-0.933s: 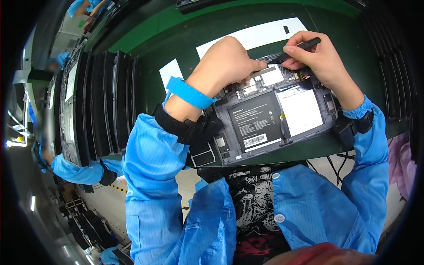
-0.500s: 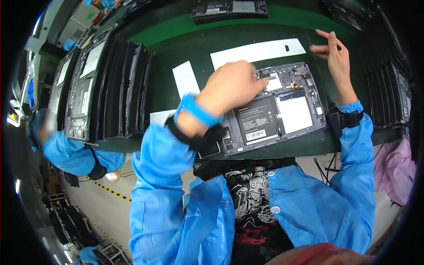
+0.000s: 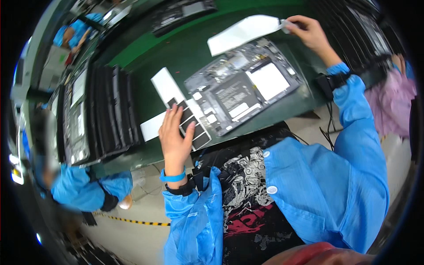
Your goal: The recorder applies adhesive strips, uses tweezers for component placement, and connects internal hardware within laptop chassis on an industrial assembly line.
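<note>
On the dark green bench lies an opened tablet-like device (image 3: 240, 90), tilted in view, its circuit board, black battery and a white panel exposed. My left hand (image 3: 173, 134) rests with fingers spread on a white backing sheet with several black rectangular stickers (image 3: 187, 117), left of the device. Beyond the device's far edge is a long white sheet (image 3: 243, 33), curved up at its right end. That end is pinched between the thumb and fingers of my right hand (image 3: 309, 35); a small greyish part shows at the fingertips, blurred.
Stacked dark device housings (image 3: 104, 110) stand on the left, with more (image 3: 353, 31) at the far right. Another opened device (image 3: 183, 15) lies at the back. White strips (image 3: 165, 86) lie near my left hand. A person in blue sleeves (image 3: 90, 187) is at the left, pink cloth (image 3: 391, 104) at the right.
My left hand has moved from over the device's board to the sticker sheet at its left. My right hand has closed on the long white sheet's end. The whole view has turned.
</note>
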### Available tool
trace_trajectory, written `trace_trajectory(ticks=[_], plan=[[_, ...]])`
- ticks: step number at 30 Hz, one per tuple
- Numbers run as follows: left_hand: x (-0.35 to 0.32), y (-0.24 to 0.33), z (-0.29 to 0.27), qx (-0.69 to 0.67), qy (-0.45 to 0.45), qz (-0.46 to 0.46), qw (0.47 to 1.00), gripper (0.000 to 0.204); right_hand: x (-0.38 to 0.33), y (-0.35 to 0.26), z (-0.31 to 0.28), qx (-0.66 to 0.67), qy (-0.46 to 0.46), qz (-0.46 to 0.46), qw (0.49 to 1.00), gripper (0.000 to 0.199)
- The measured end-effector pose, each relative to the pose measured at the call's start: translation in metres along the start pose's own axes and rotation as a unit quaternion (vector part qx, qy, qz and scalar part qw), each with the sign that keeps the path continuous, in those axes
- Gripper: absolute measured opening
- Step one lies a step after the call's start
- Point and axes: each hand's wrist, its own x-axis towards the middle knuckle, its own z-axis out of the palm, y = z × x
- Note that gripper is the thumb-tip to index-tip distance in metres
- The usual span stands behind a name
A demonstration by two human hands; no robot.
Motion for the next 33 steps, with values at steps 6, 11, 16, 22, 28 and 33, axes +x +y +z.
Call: trace_trajectory(ticks=[6, 11, 16, 22, 28, 33], plan=[[0.002, 0.007, -0.002, 0.031, 0.001, -0.003, 1.000, 0.047, -0.291, -0.016, -0.165, 0.088, 0.028, 0.276, 0.957, 0.026], [-0.004, 0.004, -0.004, 0.046, -0.003, 0.002, 0.999, 0.048, -0.427, 0.037, -0.095, 0.229, 0.115, 0.605, 0.754, 0.023], [0.001, 0.008, 0.004, 0.040, -0.006, 0.018, 0.999, 0.047, -0.463, 0.209, 0.001, 0.135, 0.336, 0.590, 0.722, 0.013], [-0.002, 0.005, 0.006, 0.016, -0.005, 0.012, 1.000, 0.047, -0.354, 0.314, 0.019, -0.510, -0.235, 0.427, 0.709, 0.037], [-0.004, 0.001, 0.005, 0.035, 0.008, -0.001, 0.999, 0.048, -0.326, 0.302, 0.026, -0.230, 0.127, 0.525, 0.810, 0.033], [0.009, 0.003, 0.003, 0.011, 0.018, 0.035, 0.999, 0.045, -0.393, 0.234, -0.018, -0.118, -0.044, 0.376, 0.918, 0.031]])
